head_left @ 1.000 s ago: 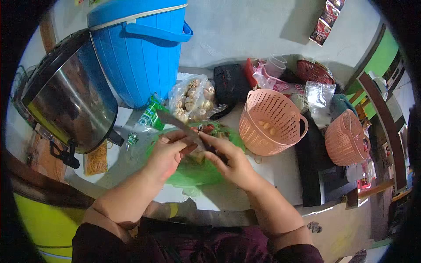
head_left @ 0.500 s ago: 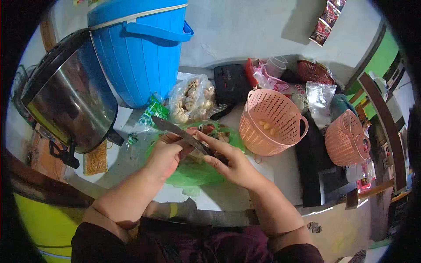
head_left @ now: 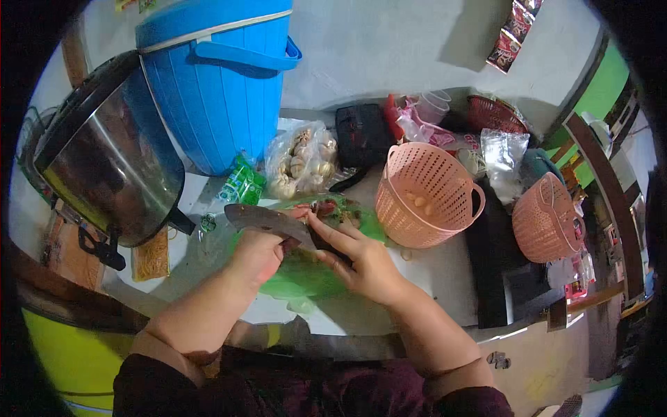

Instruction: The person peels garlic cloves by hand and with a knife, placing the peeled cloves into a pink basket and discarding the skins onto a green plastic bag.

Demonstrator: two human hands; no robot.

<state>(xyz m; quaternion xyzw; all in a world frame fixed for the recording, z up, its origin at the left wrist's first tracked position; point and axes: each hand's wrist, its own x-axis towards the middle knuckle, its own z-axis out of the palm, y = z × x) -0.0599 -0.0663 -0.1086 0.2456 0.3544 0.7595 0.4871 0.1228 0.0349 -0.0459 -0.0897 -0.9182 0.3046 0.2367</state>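
A wide dark-bladed knife [head_left: 267,221] lies across the front of both hands, its tip pointing to the upper left. My right hand [head_left: 365,260] is closed around its handle. Beside and partly behind the blade, my left hand [head_left: 258,254] is closed in a pinch; what it holds is hidden by the blade. Both hands are over a green plastic bag [head_left: 292,278] with small reddish and brown pieces on it. Behind the bag is a clear bag of garlic bulbs [head_left: 303,161]. A pink basket [head_left: 425,215] to the right holds several pale cloves [head_left: 419,201].
A blue bucket [head_left: 215,104] and a large metal pot [head_left: 114,153] stand at the left. A black pouch [head_left: 363,133] is at the back. Another pink basket [head_left: 545,222] stands at the right, near a red basket [head_left: 495,115].
The knife has turned, showing more of its flat blade, and its tip is lower and further left. My left hand has turned behind it. The whole view has shifted slightly.
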